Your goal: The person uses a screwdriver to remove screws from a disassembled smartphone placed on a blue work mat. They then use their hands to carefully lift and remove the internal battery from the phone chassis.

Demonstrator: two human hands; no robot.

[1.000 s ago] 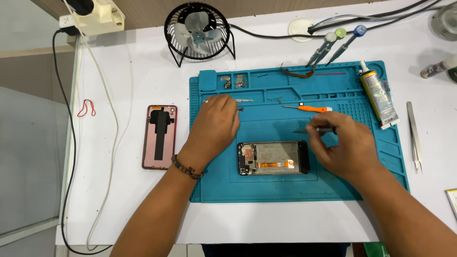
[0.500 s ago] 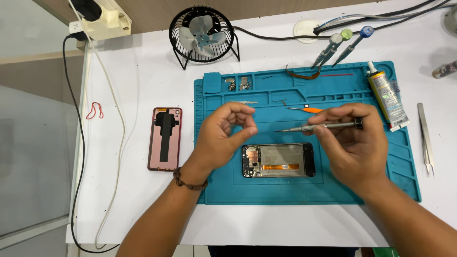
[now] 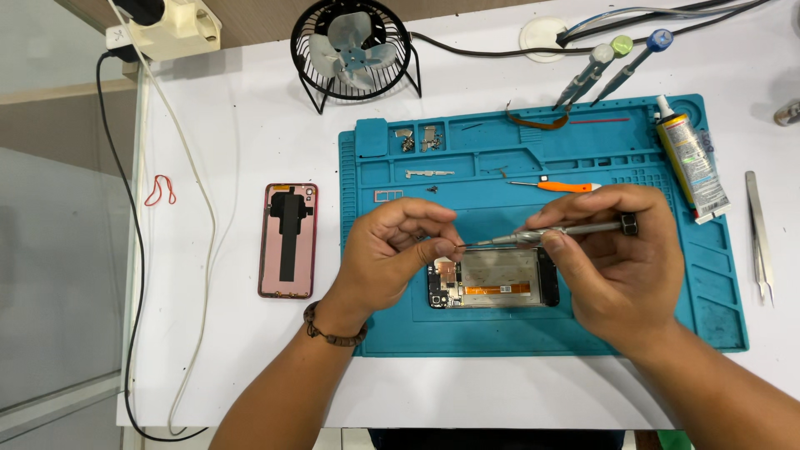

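Both hands are up over the middle of the blue repair mat (image 3: 708, 317), just above the opened phone (image 3: 493, 279) lying flat near the mat's front edge. The right hand (image 3: 621, 267) is clenched around a slim grey screwdriver (image 3: 567, 231), held nearly level with its tip pointing left. The left hand (image 3: 392, 258) meets that tip with thumb and forefinger pinched tight; whatever sits between them is too small to make out, likely a screw or the bit itself.

Here is the danger: a tiny part pinched in mid-air could slip and drop straight into the phone's bare board, or bounce off the mat and vanish onto the white worktop (image 3: 233, 150). The sharp tip is also right against the fingertips, so a jerk of the right hand could prick the skin.

Towards the mat's back edge, small parts sit in the moulded trays (image 3: 417, 140), and an orange-handled tool (image 3: 560, 187) lies just behind the hands. A careless sleeve or wrist could scatter them. The pink back cover (image 3: 287, 240) rests off the mat's left edge, well apart.
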